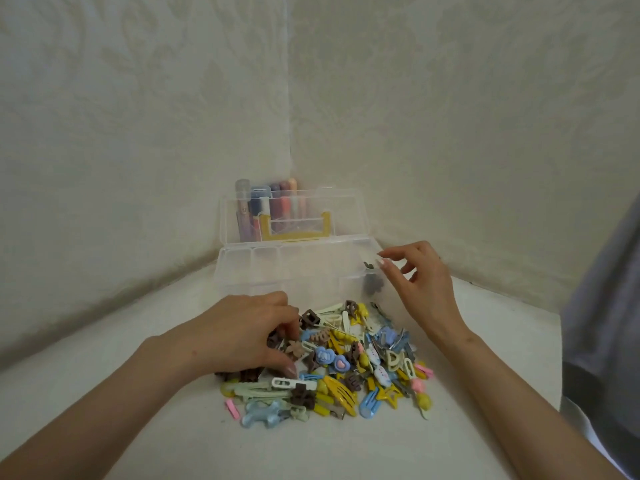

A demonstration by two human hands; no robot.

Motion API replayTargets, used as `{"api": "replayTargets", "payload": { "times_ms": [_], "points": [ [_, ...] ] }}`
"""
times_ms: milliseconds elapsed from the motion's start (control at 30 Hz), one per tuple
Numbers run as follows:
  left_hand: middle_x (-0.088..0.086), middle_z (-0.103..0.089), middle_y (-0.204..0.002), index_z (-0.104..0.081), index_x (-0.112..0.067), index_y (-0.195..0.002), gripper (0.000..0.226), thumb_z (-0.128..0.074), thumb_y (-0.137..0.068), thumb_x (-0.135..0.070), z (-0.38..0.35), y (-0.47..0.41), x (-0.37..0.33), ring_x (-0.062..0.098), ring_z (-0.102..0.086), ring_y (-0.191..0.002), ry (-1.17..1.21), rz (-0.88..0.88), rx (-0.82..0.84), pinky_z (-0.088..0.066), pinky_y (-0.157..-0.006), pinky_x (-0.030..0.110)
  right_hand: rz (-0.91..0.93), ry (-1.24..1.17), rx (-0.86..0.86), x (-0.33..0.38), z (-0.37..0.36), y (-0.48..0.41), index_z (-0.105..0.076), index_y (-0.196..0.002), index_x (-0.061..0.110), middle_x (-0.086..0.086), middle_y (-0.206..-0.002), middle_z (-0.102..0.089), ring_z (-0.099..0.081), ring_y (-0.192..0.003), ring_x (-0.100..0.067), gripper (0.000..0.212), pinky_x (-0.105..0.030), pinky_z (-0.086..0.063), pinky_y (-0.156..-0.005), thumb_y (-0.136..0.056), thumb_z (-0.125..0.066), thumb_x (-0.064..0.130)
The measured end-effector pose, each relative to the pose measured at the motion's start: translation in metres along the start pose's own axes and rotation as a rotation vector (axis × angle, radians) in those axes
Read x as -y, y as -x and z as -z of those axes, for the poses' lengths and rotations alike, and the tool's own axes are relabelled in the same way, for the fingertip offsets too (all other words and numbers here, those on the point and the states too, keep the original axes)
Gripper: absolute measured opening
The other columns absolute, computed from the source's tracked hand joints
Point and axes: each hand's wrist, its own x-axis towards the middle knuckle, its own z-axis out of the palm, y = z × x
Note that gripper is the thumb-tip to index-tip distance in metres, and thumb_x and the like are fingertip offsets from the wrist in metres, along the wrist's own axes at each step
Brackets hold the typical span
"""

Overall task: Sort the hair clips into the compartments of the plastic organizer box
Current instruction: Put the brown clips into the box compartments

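Here, white corner table (138, 427); left fingers (285, 317) clutch hair clips (346, 362), right fingers (398, 251) apart.

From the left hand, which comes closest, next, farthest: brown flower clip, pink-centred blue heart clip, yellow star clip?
1. Brown flower-shaped plastic clip, right by the left hand.
2. Blue heart-shaped clip with pink centre, middle of the pile.
3. Yellow star-shaped clip, pile's lower right.

View: one wide-angle camera worn on the person's head.
Facing: forward and down, toward a wall corner (290, 140).
Nearness: close above the tabletop (145, 441); forearms (104, 403) enter from the bottom edge.
Centre: organizer box (277, 268), hair clips (349, 362).
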Motion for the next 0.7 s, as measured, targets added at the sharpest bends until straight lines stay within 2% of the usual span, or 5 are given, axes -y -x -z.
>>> {"api": "replayTargets", "payload": {
  "times_ms": [267,400,467,600,700],
  "points": [
    [-0.017,-0.048,-0.102,-0.049,-0.036,-0.099,0.022,-0.056,-0.083,-0.049,-0.006,-0.001,0.004,-0.002,-0.046,-0.086,0.06,-0.036,-0.045,-0.036,-0.069,0.019,0.069,-0.026,-0.052,0.009,0.004,0.003,-0.068,-0.09,0.024,0.008,-0.093,-0.055,-0.052,-0.079,-0.002,0.009,-0.017,-0.039,-0.062,-0.088,-0.06,0.028],
    [-0.026,-0.05,-0.073,-0.048,-0.037,-0.092,0.018,-0.063,-0.081,-0.042,0.002,-0.001,0.004,-0.009,-0.045,-0.068,0.177,-0.023,-0.114,-0.032,-0.059,0.013,0.162,-0.027,-0.087,0.013,0.002,0.006,-0.068,-0.088,0.022,0.009,-0.09,-0.055,-0.051,-0.08,-0.007,0.016,-0.02,-0.041,-0.062,-0.087,-0.057,0.034],
    [-0.037,-0.052,-0.071,-0.048,-0.037,-0.089,0.019,-0.066,-0.08,-0.037,0.004,-0.002,0.003,-0.007,-0.048,-0.066,0.265,-0.006,-0.156,-0.033,-0.057,0.014,0.233,-0.06,-0.066,0.018,0.001,0.009,-0.068,-0.089,0.02,0.007,-0.09,-0.057,-0.053,-0.08,-0.01,0.023,-0.023,-0.042,-0.063,-0.086,-0.053,0.037],
    [-0.015,-0.065,-0.081,-0.058,-0.032,-0.087,0.017,-0.071,-0.077,-0.028,0.001,-0.009,-0.001,0.003,-0.051,-0.061,0.6,0.024,-0.387,-0.039,-0.057,0.013,0.395,-0.126,0.075,0.029,-0.003,0.015,-0.066,-0.096,0.02,0.008,-0.089,-0.059,-0.054,-0.082,-0.009,0.016,-0.024,-0.044,-0.069,-0.087,-0.058,0.03],
    [-0.008,-0.067,-0.083,-0.063,-0.026,-0.089,0.015,-0.071,-0.077,-0.024,-0.002,-0.014,-0.007,0.002,-0.051,-0.06,0.854,0.047,-0.474,-0.043,-0.06,0.014,0.457,-0.12,0.173,0.034,-0.005,0.019,-0.062,-0.11,0.022,0.007,-0.092,-0.059,-0.053,-0.083,-0.008,0.026,-0.024,-0.045,-0.07,-0.085,-0.063,0.029]
  ]
}}
